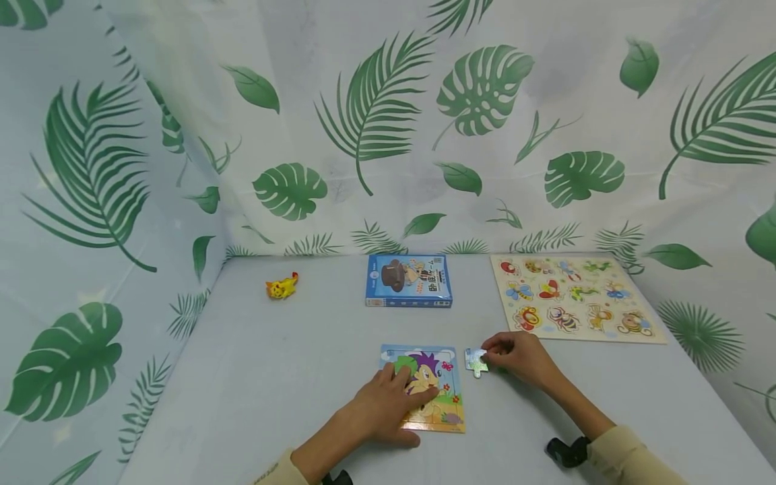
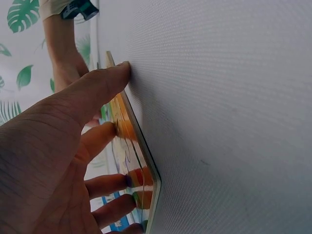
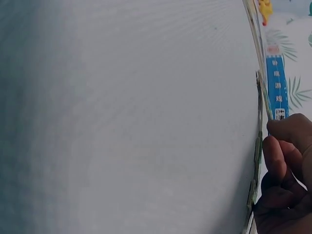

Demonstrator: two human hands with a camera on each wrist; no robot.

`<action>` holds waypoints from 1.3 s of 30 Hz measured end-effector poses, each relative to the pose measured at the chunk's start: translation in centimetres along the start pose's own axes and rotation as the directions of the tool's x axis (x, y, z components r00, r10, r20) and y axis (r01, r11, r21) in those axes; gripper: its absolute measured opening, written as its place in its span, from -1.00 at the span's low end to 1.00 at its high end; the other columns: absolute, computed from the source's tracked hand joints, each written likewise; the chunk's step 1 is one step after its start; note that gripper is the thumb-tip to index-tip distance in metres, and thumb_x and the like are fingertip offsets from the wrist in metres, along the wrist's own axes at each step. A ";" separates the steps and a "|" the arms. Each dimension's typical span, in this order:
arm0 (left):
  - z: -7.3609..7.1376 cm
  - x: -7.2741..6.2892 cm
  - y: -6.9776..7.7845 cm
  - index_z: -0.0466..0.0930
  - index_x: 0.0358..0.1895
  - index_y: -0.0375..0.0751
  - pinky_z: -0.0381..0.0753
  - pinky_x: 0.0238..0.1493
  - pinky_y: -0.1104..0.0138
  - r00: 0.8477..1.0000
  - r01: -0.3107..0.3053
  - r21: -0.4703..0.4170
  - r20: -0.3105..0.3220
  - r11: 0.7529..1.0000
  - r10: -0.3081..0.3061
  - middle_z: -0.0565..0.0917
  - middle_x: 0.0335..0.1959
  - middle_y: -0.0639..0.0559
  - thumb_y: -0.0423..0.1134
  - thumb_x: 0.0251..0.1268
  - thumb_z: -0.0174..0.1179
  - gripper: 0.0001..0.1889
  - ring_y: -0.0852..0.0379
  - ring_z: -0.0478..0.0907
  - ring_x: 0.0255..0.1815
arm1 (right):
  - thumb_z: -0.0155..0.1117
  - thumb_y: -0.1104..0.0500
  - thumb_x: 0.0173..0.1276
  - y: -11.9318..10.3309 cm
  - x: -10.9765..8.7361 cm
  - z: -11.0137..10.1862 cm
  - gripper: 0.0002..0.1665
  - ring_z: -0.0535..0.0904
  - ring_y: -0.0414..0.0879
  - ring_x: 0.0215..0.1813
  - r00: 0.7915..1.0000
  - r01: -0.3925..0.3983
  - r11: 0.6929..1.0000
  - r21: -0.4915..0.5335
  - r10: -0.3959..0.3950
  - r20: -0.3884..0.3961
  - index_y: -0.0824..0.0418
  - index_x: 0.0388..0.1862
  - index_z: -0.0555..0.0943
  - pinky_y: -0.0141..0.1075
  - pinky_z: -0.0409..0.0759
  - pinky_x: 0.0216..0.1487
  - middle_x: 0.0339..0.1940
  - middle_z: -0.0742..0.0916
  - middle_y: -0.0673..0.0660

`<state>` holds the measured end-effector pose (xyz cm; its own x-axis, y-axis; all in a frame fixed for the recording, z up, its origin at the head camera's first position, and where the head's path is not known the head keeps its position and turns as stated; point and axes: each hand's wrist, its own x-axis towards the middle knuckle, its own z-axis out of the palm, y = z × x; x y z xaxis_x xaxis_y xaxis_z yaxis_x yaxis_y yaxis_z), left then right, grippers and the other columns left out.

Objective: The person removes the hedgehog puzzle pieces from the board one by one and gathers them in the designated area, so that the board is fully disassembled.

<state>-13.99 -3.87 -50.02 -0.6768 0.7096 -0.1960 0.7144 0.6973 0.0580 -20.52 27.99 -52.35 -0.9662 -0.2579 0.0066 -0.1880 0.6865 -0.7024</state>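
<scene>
A jigsaw puzzle (image 1: 451,407) with a purple-haired cartoon animal lies flat on the table in the head view. Spread over its left part, my left hand (image 1: 384,404) touches the picture with its fingertips, the thumb near the lower edge. In the left wrist view the puzzle board (image 2: 153,187) shows edge-on under those fingers. Just right of the puzzle, my right hand (image 1: 524,357) pinches a pale, shiny puzzle piece (image 1: 475,362) between thumb and fingers. A bit of green (image 1: 503,374) shows beneath that hand, mostly hidden.
At the back stands a blue box (image 1: 409,281) with a hat picture. A wooden insect board (image 1: 576,338) lies at the right, close behind the right hand. Toward the back left is a small yellow figure (image 1: 281,287). Leaf-printed cloth (image 1: 388,135) hangs behind the table.
</scene>
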 end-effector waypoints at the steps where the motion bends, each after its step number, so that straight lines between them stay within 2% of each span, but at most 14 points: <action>1: 0.0 0.0 0.0 0.15 0.49 0.54 0.37 -0.05 0.30 1.000 -0.001 0.002 -0.002 1.000 0.001 0.36 0.04 0.03 0.45 0.03 0.25 -0.12 0.07 0.19 -0.10 | 0.47 0.22 0.20 0.0 0.0 0.0 -0.90 0.50 -0.14 -0.42 1.000 0.002 1.000 -0.010 -0.002 -0.002 0.13 -0.28 0.75 -0.35 0.46 -0.41 -0.50 0.65 -0.08; 13: -0.4 -0.3 0.0 0.15 0.50 0.53 0.36 -0.08 0.32 1.000 -0.003 -0.004 -0.003 1.000 0.002 0.36 0.03 0.03 0.44 0.03 0.26 -0.12 0.07 0.20 -0.10 | 0.45 0.26 0.21 -0.3 0.2 -0.1 -0.90 0.51 -0.12 -0.39 1.000 -0.007 1.000 -0.029 0.007 0.006 0.14 -0.27 0.76 -0.36 0.47 -0.37 -0.49 0.66 -0.08; 29: -0.5 -0.3 0.0 0.16 0.49 0.53 0.39 -0.04 0.30 1.000 -0.001 -0.015 -0.006 1.000 0.001 0.37 0.06 0.01 0.42 0.03 0.27 -0.12 0.06 0.21 -0.09 | 0.48 0.18 0.21 -0.6 0.1 0.0 -0.88 0.49 -0.14 -0.41 1.000 -0.011 0.999 -0.039 0.011 -0.011 0.16 -0.26 0.77 -0.36 0.44 -0.43 -0.50 0.65 -0.10; 39: -0.6 -0.4 0.1 0.16 0.49 0.54 0.36 -0.10 0.33 1.000 -0.001 -0.011 0.001 1.000 0.001 0.36 0.00 0.03 0.44 0.02 0.27 -0.12 0.08 0.19 -0.12 | 0.48 0.18 0.23 -0.6 0.0 0.0 -0.86 0.49 -0.13 -0.40 1.000 -0.021 0.999 -0.043 0.021 -0.010 0.17 -0.24 0.78 -0.36 0.45 -0.40 -0.49 0.66 -0.09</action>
<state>-13.78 -4.03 -49.35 -0.6756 0.7104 -0.1973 0.7132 0.6975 0.0694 -20.38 27.58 -51.95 -0.9716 -0.2364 -0.0006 -0.1748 0.7201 -0.6715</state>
